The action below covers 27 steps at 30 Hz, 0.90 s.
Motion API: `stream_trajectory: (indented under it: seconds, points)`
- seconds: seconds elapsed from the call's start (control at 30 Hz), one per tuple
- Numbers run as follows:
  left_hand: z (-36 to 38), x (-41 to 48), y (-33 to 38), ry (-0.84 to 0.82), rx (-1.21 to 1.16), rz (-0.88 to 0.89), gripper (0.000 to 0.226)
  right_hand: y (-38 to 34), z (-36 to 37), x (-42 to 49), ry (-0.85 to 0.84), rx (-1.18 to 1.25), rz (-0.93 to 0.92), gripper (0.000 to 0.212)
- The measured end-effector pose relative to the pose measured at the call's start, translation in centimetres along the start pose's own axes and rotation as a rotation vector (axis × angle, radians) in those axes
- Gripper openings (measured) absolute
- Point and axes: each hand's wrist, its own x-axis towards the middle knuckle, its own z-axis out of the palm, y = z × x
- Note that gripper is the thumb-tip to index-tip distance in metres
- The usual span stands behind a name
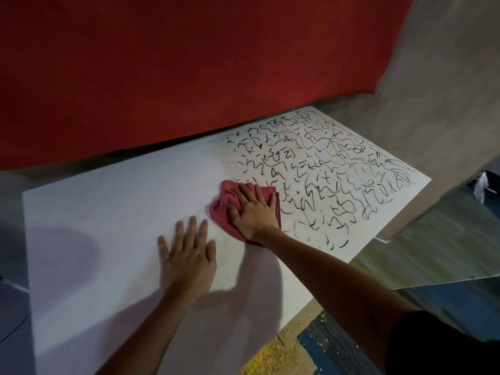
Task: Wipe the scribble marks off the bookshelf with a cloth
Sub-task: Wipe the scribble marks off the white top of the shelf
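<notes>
**Head view: cloth pressed where bare white meets scribbles**

A white bookshelf surface (108, 226) runs from 8 o'clock up to 2 o'clock. Its left part is bare, and black scribble marks (324, 169) crowd the right part. A red panel (162, 63) fills 12 o'clock, a grey wall (433, 90) stands at 2 o'clock, and yellow-and-blue flooring (311, 345) shows at 5 o'clock.

The pink-red cloth (224, 209) lies at centre, on the border of the marks. The right hand (254, 212) presses it down with fingers spread. The left hand (186, 261) lies spread flat on bare white, at 7 o'clock of the cloth.

The marks are loose squiggles, and none reads as a word.
</notes>
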Motion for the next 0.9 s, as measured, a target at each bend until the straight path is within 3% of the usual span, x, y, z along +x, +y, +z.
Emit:
stream_trajectory:
  seconds: [0.2,0.3,0.43,0.63,0.9]
  points:
    - [-0.6,0.0,0.2,-0.030,0.035,0.005,0.089,-0.7,0.7,-2.1,-0.017,-0.005,0.029,0.058]
    - [-1.1,-0.1,0.2,-0.072,0.043,0.005,0.094,-1.3,1.3,-6.8,-0.016,0.011,0.020,0.073]
    - [-1.3,-0.2,0.3,-0.127,0.075,-0.004,0.080,-1.4,1.5,-9.8,-0.032,-0.011,0.019,0.090]
    - [-1.1,-0.3,0.4,-0.090,0.058,-0.009,0.095,-0.6,0.5,-6.5,-0.056,-0.026,-0.027,0.060]
    - [-0.6,0.0,0.2,-0.024,-0.011,-0.026,0.092,0.9,-0.8,-1.7,-0.035,-0.015,-0.010,0.056]
